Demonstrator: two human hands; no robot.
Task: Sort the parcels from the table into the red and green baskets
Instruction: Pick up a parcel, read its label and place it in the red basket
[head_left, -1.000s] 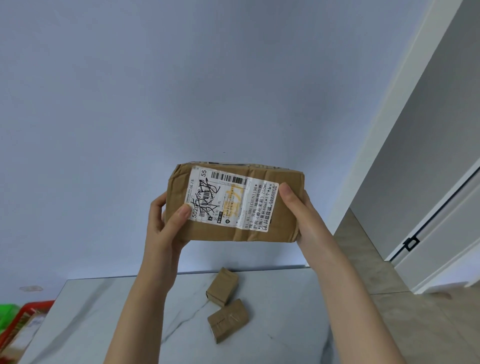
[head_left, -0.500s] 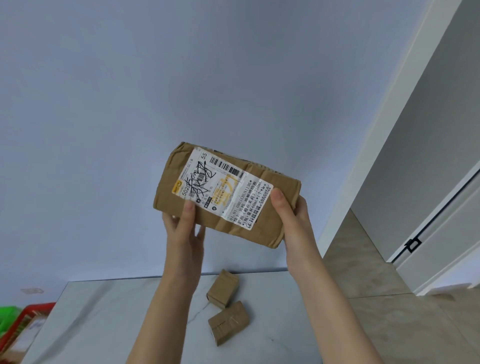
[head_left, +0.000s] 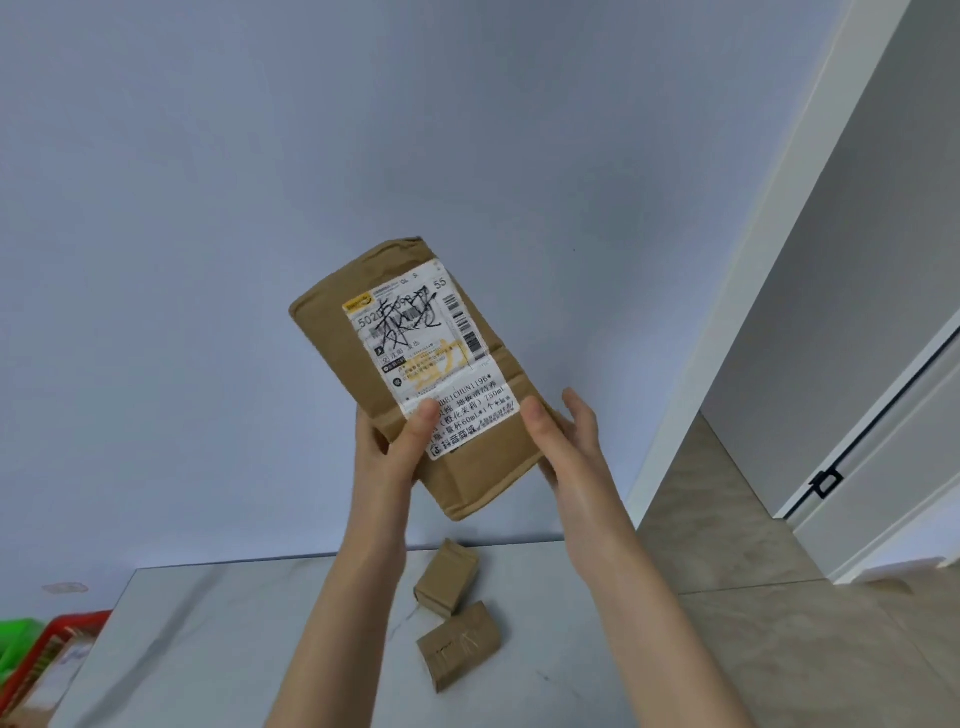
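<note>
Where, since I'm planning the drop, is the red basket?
Head view, lower left: the red basket sits beside the left end of the table, the green basket just left of it.

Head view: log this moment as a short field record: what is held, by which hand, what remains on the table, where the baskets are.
held: large parcel, raised above the table, tilted, label facing the camera
left hand: grips its lower left, thumb on the label
right hand: grips its lower right edge, thumb on the front
table: farther small parcel and nearer small parcel lie close together
baskets: red basket and green basket, lower left of frame, mostly cut off
</note>
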